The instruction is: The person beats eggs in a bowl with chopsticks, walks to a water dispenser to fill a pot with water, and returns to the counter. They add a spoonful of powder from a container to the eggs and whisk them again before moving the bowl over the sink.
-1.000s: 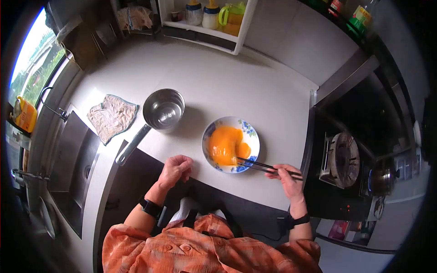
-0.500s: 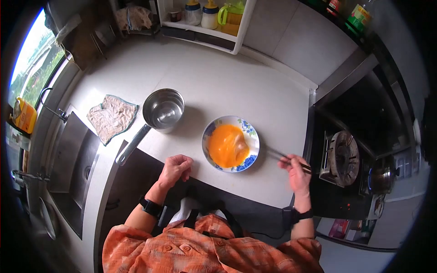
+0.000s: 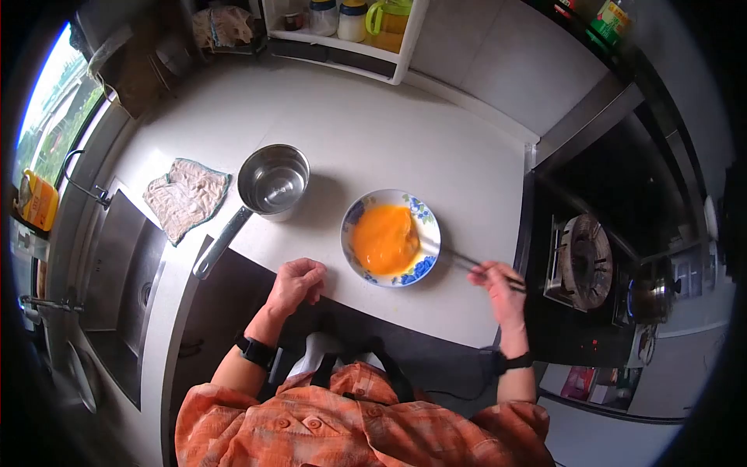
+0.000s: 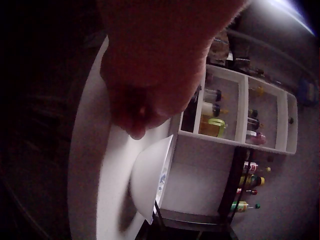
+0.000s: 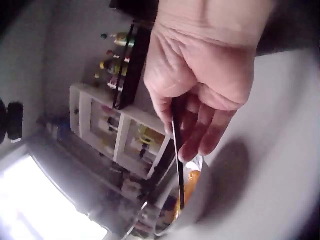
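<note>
My right hand (image 3: 504, 296) pinches a pair of dark chopsticks (image 3: 459, 255) between thumb and fingers. They slant leftward to a white bowl (image 3: 429, 219) with blue flowers, their far ends blurred at its right side. Beaten egg (image 3: 383, 240), bright orange, lies in the bowl. In the right wrist view the chopsticks (image 5: 178, 165) run from the fingers down over the egg. Left of the bowl, at the counter's front edge, my left hand (image 3: 294, 285) rests with fingers loosely curled and nothing in it. The left wrist view shows the bowl (image 4: 147, 180) just beyond that hand.
A steel saucepan (image 3: 272, 180) stands left of the bowl, its handle reaching past the counter edge. Beside it lies a crumpled cloth (image 3: 187, 199). A sink (image 3: 117, 272) is at far left, a gas burner (image 3: 585, 263) at right, and a white shelf (image 3: 334, 48) with jars behind.
My right hand has moved a little right and the chopsticks have swept from the bowl's lower middle to its right side. The egg surface has swirled. My left hand stays at the counter edge.
</note>
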### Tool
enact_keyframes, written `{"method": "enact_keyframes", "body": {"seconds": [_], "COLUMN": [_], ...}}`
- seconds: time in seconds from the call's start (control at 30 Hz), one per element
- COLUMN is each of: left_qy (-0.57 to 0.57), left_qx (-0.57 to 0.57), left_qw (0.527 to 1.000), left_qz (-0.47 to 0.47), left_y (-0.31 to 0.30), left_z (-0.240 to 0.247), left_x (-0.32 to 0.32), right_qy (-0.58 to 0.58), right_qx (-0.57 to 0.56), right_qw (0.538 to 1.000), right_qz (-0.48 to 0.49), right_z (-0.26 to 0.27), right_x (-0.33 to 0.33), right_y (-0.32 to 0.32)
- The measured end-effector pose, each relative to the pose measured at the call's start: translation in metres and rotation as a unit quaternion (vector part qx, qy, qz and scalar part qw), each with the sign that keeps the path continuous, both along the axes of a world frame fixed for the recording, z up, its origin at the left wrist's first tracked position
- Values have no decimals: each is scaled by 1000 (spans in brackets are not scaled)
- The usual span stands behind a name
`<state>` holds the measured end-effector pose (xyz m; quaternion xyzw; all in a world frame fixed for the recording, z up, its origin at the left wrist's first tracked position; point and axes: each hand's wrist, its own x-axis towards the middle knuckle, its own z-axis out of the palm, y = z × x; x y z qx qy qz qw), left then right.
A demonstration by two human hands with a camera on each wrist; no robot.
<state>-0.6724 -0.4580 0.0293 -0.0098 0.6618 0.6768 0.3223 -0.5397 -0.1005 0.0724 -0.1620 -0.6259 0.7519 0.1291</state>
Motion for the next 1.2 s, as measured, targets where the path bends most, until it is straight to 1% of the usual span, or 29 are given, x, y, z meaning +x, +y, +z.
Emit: {"method": "enact_keyframes", "body": {"seconds": [0.03,0.1,0.13,0.17,0.23,0.27,0.3,0.37,0.4,0.43,0.5,0.53,0.57,0.63,0.67,0.7,0.77,0.8,0.83,0.9,0.93,0.97,1.03,1.07,1.1,1.17,1.2], "left_qy": [-4,-10,-6,-2,-2,-3,-3,4,4,4,2,3,2,2,1,1,0,-1,0,0,0,-1,-2,-1,-1,-4,-5], "left_qx": [0,-1,-2,-3,-2,-3,-4,-2,-1,0,0,-7,-15,-13,-11,-11,-6,-7,-5,-3,-3,-4,-10,-13,-11,3,2], "left_qw": [1000,1000,1000,1000,1000,1000,1000,1000,1000,1000,1000,1000,1000,1000,1000,1000,1000,1000,1000,1000,1000,1000,1000,1000,1000,1000,1000], "left_qz": [2,2,-2,-4,-1,3,2,-1,-2,-1,1,1,0,-1,0,1,-1,-3,-1,2,1,0,-3,-3,-1,1,0], "left_y": [0,0,0,0,0,1,1,0,0,0,1,2,1,1,1,1,0,-1,0,2,2,1,0,1,1,1,1], "left_z": [0,0,0,1,1,1,1,2,2,2,3,4,5,3,2,2,3,3,2,2,4,5,3,3,2,2,2], "left_x": [0,0,0,1,0,1,1,1,1,0,1,0,1,1,0,1,0,1,1,1,1,0,0,0,0,0,1], "right_qy": [-1,-5,55,53,-29,-30,-30,37,44,45,-21,21,20,4,-22,-22,25,33,34,-39,-10,-10,22,10,10,-12,20], "right_qx": [1,-40,-66,-66,-9,-27,-27,-67,-36,-35,-52,-85,-87,-14,-29,-28,-69,-59,-58,-37,-48,-50,16,49,51,26,-24], "right_qw": [1000,996,996,996,999,994,994,997,998,998,990,994,994,1000,997,997,996,997,998,994,991,991,999,999,999,995,998], "right_qz": [0,78,25,23,31,103,102,-19,-25,-24,126,63,61,12,63,63,55,-20,-19,99,127,127,-31,1,3,96,51], "right_z": [3,12,2,-1,5,13,12,1,-1,2,11,4,-2,-2,-3,-2,-1,2,4,9,11,11,11,11,17,30,24], "right_x": [0,2,-2,2,0,1,-2,-6,-9,-8,-3,-4,-4,-8,-3,-4,-8,-11,-10,-6,-6,-6,-6,0,0,4,2], "right_y": [-3,-6,3,1,-9,-10,-6,6,1,-1,-9,-5,-2,2,-4,-1,4,3,0,-9,-7,0,13,11,7,0,5]}}
